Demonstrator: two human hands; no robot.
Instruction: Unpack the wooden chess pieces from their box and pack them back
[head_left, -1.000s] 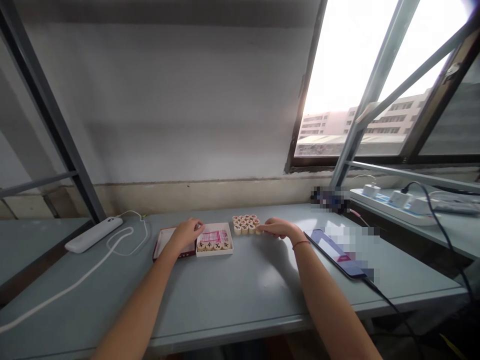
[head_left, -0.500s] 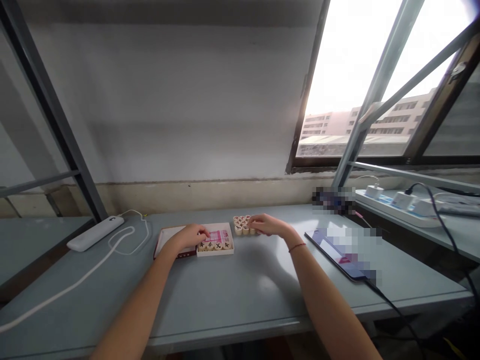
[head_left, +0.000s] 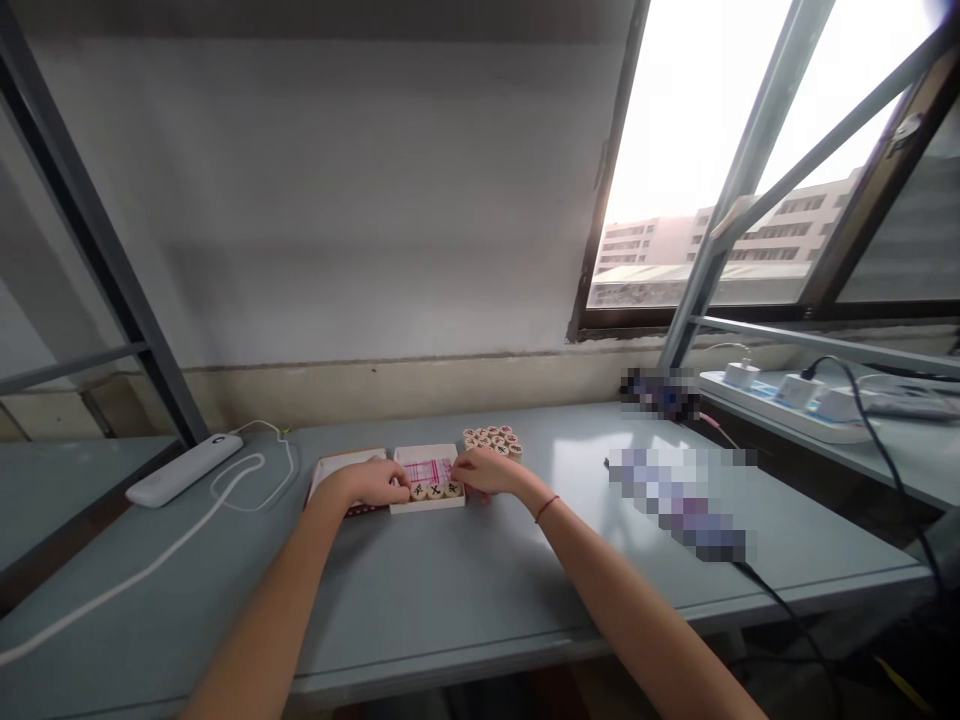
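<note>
My left hand point(head_left: 375, 483) has its fingers curled at the left end of a row of round xiangqi pieces point(head_left: 436, 490). These stand along the front of a shallow white box point(head_left: 427, 505), with a pink-printed sheet point(head_left: 424, 471) showing behind them. My right hand point(head_left: 484, 470) is pinched at the box's right edge; whatever lies between its fingertips is hidden. Just behind it, more xiangqi pieces point(head_left: 499, 437) are grouped on the desk, partly covered by the hand. The box lid point(head_left: 346, 462), dark red outside and pale inside, lies under and behind my left hand.
A white power bank-like device point(head_left: 184, 470) with a white cable point(head_left: 172, 545) lies on the left. On the right are a blurred-out flat device point(head_left: 679, 505) with a black cord and a power strip point(head_left: 787, 405). The desk point(head_left: 450, 610) meets the wall behind.
My right hand has moved left and nearer, from the grouped pieces to the box's right edge. My left hand has come down to the left end of the row. The view has shifted slightly.
</note>
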